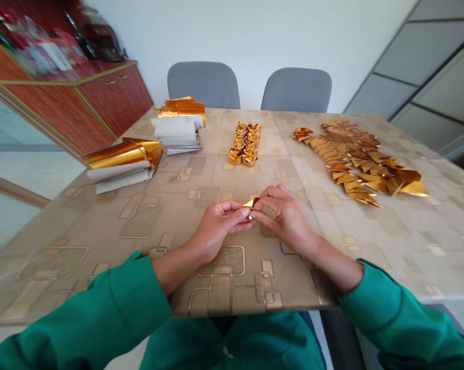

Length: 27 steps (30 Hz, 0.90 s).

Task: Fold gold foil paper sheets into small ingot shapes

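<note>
Small folded gold foil piece pinched mid-tabletop, held over near half. Left hand: thumb and fingertips clamped on foil. Right hand: fingertips likewise clamped, from other side. Beige patterned tabletop carries white-backed gold paper stacks at far left corner, folded gold ingots in double row near far edge centre — loose gold foil triangles spread toward right edge.

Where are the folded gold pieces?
In the head view, the folded gold pieces sit mid-table, between the paper stack on the left and the gold triangles on the right.
</note>
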Available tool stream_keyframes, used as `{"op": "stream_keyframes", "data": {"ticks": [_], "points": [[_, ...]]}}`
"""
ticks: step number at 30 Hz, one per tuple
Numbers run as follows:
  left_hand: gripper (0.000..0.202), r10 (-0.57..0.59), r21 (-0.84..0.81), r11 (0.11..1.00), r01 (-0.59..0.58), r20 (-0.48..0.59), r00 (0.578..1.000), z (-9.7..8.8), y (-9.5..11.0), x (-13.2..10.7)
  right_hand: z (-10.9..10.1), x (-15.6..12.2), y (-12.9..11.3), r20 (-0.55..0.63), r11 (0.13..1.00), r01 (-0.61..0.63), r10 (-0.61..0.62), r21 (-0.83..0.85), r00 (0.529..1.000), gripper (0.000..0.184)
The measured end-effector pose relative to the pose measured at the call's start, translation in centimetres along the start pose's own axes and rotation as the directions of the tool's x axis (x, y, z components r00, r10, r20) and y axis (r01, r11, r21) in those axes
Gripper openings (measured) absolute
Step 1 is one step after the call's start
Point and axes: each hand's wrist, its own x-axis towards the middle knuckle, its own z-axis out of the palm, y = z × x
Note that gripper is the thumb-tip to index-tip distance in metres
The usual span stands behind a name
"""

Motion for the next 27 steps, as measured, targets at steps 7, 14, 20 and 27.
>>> {"op": "stream_keyframes", "data": {"ticks": [7, 14, 20, 27], "points": [[0.023, 0.039, -0.22, 0.974, -0.054, -0.074, 0.997, 0.2, 0.2, 0.3, 0.2, 0.1, -0.3, -0.088, 0.911, -0.166, 0.213, 0.377, 0.973, 0.016], [0.019, 0.173, -0.216, 0.959, -0.184, -0.069, 0.982, 0.5, 0.0, 0.1, 1.2, -0.2, -0.5, 0.06, 0.806, -0.3, 0.315, 0.51, 0.947, 0.023], [0.019, 0.193, -0.198, 0.957, -0.21, -0.1, 0.976, 0.7, 0.0, 0.0, 1.0, -0.1, -0.8, 0.046, 0.777, -0.283, 0.312, 0.562, 0.949, 0.02], [0.021, 0.167, -0.16, 0.97, -0.18, -0.091, 0.982, 0.7, -0.1, 0.0, 1.1, 0.0, -0.1, 0.064, 0.76, -0.291, 0.314, 0.581, 0.947, 0.026]]}}
